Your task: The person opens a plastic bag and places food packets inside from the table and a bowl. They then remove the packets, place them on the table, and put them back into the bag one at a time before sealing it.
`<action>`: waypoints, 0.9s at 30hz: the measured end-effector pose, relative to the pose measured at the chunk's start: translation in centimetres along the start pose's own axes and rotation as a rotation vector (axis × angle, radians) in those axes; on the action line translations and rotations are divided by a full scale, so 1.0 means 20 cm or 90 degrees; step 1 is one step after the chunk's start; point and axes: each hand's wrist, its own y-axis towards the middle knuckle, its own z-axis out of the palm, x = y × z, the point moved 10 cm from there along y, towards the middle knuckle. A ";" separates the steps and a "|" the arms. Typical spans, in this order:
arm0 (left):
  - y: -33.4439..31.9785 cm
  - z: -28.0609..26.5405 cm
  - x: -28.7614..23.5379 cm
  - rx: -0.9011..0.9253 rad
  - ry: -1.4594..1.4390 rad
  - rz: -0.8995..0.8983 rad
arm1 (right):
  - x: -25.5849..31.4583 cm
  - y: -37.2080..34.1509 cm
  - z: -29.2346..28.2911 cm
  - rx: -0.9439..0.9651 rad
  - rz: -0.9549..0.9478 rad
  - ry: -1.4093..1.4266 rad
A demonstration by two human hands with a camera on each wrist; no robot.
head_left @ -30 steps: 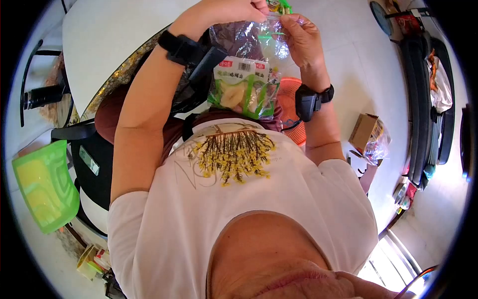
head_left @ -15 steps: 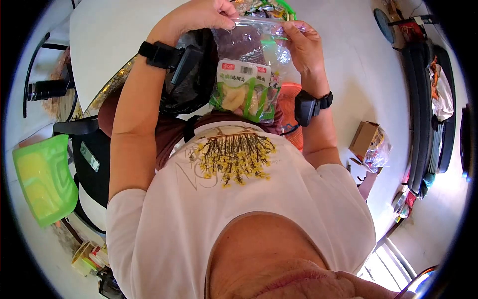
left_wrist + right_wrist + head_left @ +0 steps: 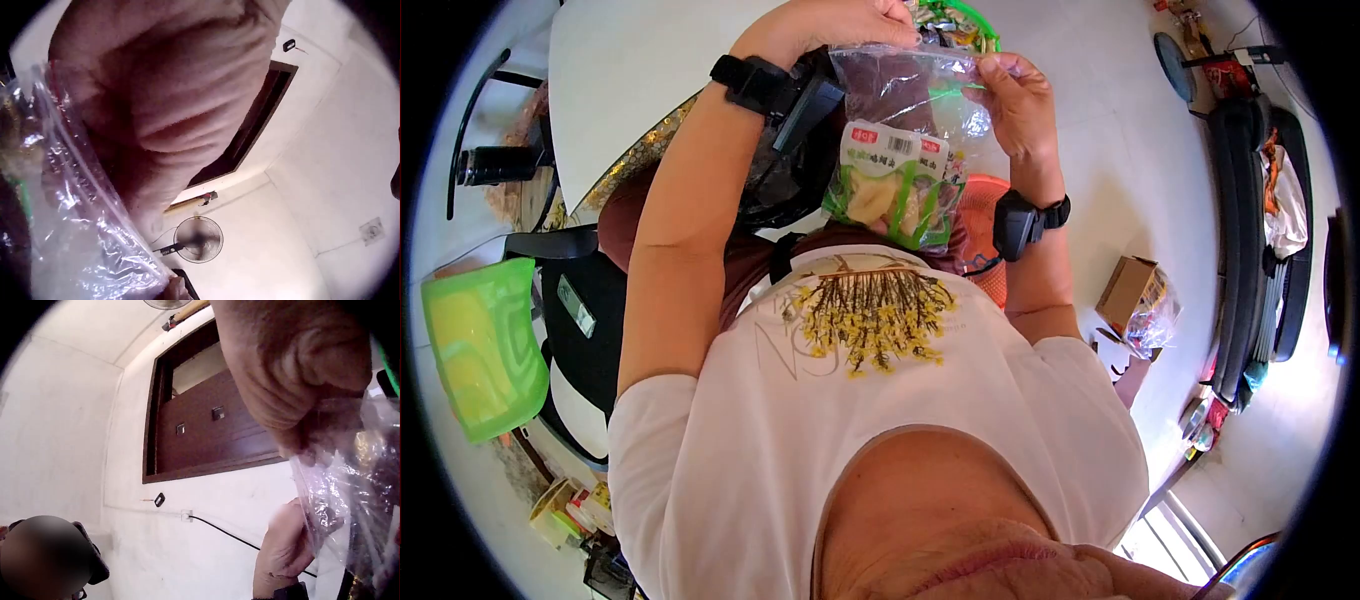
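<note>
Carefully, the left hand and right hand pinch the top edge of a clear zip bag — a printed packet showing in its lower part — held between them above maroon trousers. Working the edge likely goes best with the bag taut, each pinch near the zip, and pressure even throughout.

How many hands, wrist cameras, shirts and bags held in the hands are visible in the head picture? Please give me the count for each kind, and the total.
Hands: 2, the left hand and the right hand
Wrist cameras: 2, the left wrist camera and the right wrist camera
Shirts: 1, the white shirt
Held bags: 1, the clear bag
Total: 6
</note>
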 end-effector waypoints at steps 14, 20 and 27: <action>-0.03 0.03 0.03 -0.023 -0.044 -0.008 | 0.00 0.00 0.00 0.019 -0.008 0.024; -0.05 0.05 0.00 -0.037 -0.064 -0.023 | 0.01 0.01 -0.01 0.034 -0.021 0.032; -0.03 0.02 0.02 -0.088 -0.064 -0.031 | 0.03 0.00 0.00 0.025 -0.034 0.015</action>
